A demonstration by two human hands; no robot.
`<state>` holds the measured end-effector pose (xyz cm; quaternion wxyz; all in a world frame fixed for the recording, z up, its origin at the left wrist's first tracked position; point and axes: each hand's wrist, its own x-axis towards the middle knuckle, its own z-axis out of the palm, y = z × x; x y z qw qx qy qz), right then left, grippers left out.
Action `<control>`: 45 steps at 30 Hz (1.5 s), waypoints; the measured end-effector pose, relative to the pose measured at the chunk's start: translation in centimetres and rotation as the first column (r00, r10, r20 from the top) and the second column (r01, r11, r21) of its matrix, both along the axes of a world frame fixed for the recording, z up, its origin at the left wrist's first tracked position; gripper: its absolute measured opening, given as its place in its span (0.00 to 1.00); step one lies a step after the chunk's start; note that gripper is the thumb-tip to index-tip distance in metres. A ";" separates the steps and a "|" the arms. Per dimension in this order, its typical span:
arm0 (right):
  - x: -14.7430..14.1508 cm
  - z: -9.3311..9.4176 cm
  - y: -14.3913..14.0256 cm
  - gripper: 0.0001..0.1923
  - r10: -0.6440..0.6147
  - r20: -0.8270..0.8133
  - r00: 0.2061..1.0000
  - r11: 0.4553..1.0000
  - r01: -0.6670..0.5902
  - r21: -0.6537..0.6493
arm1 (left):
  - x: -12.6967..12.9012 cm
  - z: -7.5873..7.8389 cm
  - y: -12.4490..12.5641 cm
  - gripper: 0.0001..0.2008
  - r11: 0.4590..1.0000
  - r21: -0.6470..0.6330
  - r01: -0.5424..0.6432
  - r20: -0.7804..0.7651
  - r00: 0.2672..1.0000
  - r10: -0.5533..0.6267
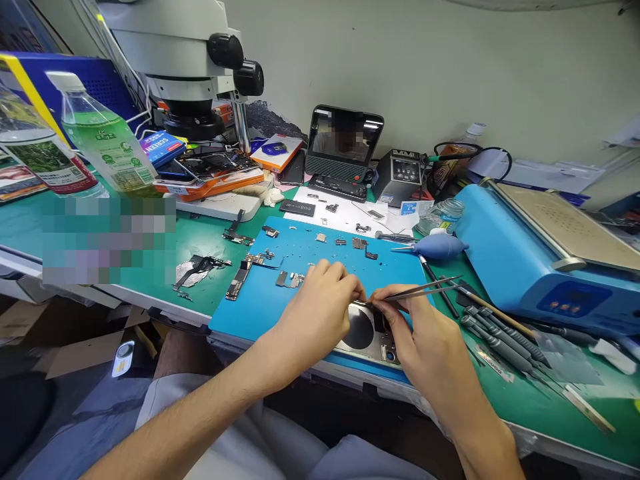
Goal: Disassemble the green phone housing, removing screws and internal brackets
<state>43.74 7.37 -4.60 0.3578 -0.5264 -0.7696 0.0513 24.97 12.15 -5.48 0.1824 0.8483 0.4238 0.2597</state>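
One phone housing (pixel 367 333) at near edge of blue mat (pixel 300 267), long axis left-right, left hand (pixel 320 313) fingers bunched on housing top edge, right hand (pixel 425 340) pinching one pair of tweezers (pixel 425 288), tips pointing left into housing, two bottles (pixel 105 143) far left of mat.

Bright even light, warped edges
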 end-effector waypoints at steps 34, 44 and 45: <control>0.3 0.4 -0.6 0.06 -0.048 -0.226 0.973 0.990 0.016 -0.142 | -3.8 0.1 -2.9 0.20 0.932 0.236 0.276 -0.201 0.952 -0.231; 1.0 0.7 -0.9 0.06 -0.158 -0.492 0.856 0.969 0.038 -0.244 | -3.0 2.0 -2.3 0.12 0.958 0.198 0.209 -0.150 0.972 -0.181; 1.4 0.6 -0.8 0.08 -0.193 -0.549 0.813 0.966 0.060 -0.250 | -2.5 2.3 -1.9 0.10 0.962 0.205 0.181 -0.144 0.978 -0.153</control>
